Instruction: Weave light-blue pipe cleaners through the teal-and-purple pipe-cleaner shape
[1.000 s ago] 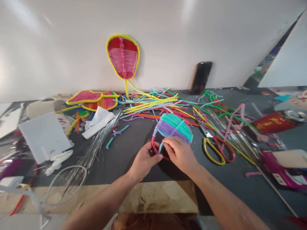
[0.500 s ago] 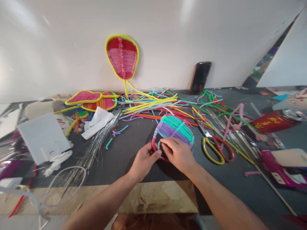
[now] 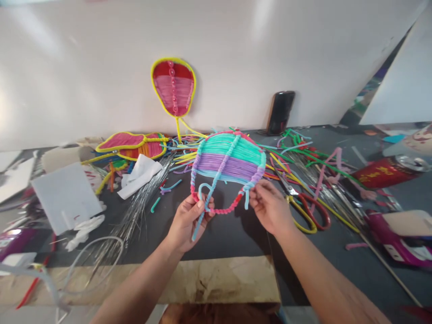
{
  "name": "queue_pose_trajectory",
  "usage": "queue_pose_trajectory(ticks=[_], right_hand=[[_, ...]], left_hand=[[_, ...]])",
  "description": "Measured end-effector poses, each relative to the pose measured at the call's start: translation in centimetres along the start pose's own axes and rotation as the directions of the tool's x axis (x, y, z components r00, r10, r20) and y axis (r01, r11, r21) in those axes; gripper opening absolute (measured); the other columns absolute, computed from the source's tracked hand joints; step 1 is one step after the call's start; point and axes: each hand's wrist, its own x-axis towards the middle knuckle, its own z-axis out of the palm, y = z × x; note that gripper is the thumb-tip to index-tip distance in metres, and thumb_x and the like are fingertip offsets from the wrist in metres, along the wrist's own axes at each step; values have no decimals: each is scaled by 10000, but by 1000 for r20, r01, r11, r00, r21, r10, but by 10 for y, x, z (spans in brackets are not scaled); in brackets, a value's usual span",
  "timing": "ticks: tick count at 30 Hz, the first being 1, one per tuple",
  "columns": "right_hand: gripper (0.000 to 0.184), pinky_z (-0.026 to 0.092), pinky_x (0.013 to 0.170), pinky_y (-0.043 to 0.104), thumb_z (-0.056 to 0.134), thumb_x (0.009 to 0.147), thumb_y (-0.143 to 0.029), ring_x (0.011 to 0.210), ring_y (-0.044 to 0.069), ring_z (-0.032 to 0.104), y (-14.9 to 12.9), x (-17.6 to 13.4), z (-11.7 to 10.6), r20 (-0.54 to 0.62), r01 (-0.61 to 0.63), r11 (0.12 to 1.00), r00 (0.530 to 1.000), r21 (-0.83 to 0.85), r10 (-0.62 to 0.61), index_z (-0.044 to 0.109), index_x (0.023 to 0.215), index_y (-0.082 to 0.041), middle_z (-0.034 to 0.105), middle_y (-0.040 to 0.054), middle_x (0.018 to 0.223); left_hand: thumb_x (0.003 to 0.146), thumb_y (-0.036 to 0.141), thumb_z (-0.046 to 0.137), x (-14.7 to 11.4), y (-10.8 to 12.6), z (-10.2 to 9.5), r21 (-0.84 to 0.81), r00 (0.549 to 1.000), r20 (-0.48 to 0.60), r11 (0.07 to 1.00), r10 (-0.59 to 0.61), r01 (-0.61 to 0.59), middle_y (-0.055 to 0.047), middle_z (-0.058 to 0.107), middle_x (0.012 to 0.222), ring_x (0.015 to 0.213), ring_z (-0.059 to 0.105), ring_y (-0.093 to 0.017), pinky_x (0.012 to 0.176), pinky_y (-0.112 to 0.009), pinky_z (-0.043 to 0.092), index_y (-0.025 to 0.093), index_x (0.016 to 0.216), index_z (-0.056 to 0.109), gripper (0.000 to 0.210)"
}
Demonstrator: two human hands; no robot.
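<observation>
A half-woven pipe-cleaner fan (image 3: 222, 163) is held up off the table, with green, purple and light blue bands across a rounded frame. Red twists wrap its lower rim, and the space below the blue band is open. My left hand (image 3: 191, 221) is closed, pinching the lower left of the frame where a loose light blue pipe cleaner (image 3: 197, 229) loops and hangs down. At the right edge, my right hand (image 3: 272, 208) grips the fan beside a short blue tail (image 3: 246, 200); its fingertips are partly hidden.
Loose pipe cleaners (image 3: 185, 156) lie behind the fan. A finished pink fan (image 3: 173, 90) leans on the wall near a phone (image 3: 281, 112). Scissors (image 3: 305, 211), a red can (image 3: 388, 171) and a purple tool (image 3: 394, 238) are at right; wires (image 3: 135, 216) and white paper (image 3: 67, 198) at left.
The fan has been raised and tilted up, so its whole face shows. My hands have spread apart, the right one moving from beside the left to the fan's right edge.
</observation>
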Motion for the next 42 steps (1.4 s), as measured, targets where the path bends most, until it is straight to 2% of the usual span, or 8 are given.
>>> queue_pose_trajectory(ticks=[3, 9, 14, 17, 20, 24, 36, 42], right_hand=[[252, 390, 431, 194, 759, 659, -342, 509, 82, 508, 11, -9, 11, 200, -239, 971, 951, -19, 238, 595, 776, -191, 584, -26, 637], [280, 504, 565, 301, 738, 679, -422, 576, 138, 572, 15, -27, 23, 474, -352, 935, 818, -37, 327, 605, 824, -223, 592, -21, 665], [310, 439, 521, 256, 720, 688, -460, 514, 99, 494, 18, -21, 15, 373, -238, 964, 889, -121, 266, 559, 761, -206, 523, -47, 617], [340, 359, 464, 231, 691, 698, -507, 467, 81, 409, 20, -18, 11, 341, -108, 969, 922, -224, 182, 557, 768, -202, 446, -68, 553], [359, 338, 450, 239, 646, 719, -549, 460, 93, 391, 19, -17, 10, 358, -18, 929, 920, -370, 160, 552, 774, -207, 428, -68, 524], [292, 365, 462, 249, 575, 794, -510, 467, 106, 412, 18, -19, 11, 460, 165, 868, 884, -469, 80, 543, 746, -224, 416, -63, 525], [282, 439, 588, 299, 499, 880, -410, 507, 128, 441, 12, -20, 13, 553, 392, 765, 831, -511, -56, 508, 662, -229, 415, -46, 538], [237, 463, 564, 285, 499, 882, -436, 565, 113, 500, 19, -19, 9, 523, 271, 873, 852, -406, -22, 553, 807, -217, 550, 2, 792]], left_hand=[[601, 224, 815, -4, 1, 1, -41, 990, 78, 992, -115, 118, -1, 620, 721, 637, 571, -82, 584, -174, 490, 166, 724, 639, 223], [623, 285, 800, -7, -18, 0, 126, 960, 152, 968, -234, 216, -51, 654, 744, 633, 593, -133, 642, -262, 501, 156, 745, 670, 220], [698, 349, 740, -1, -18, 0, 208, 977, 101, 965, -186, 162, -44, 643, 760, 684, 597, -136, 696, -259, 482, 155, 847, 650, 261], [772, 377, 666, 3, -10, -3, 355, 998, -31, 934, 55, -40, -12, 620, 829, 722, 566, -116, 698, -233, 456, 204, 967, 625, 264], [768, 364, 665, 3, -2, -7, 663, 972, 28, 724, 231, -192, -14, 606, 818, 736, 534, -131, 697, -233, 425, 210, 1003, 661, 282], [727, 328, 693, -2, 2, -9, 860, 948, 215, 414, 236, -298, -17, 609, 705, 719, 531, -168, 683, -265, 400, 225, 840, 726, 156], [781, 226, 632, 3, 2, -14, 852, 823, 476, 69, 311, -519, -41, 704, 719, 715, 519, -211, 733, -342, 337, 295, 832, 751, 147], [820, 236, 583, 2, -4, -15, 852, 801, 520, -105, 297, -514, -57, 692, 729, 731, 512, -216, 723, -336, 353, 268, 912, 731, 177]])
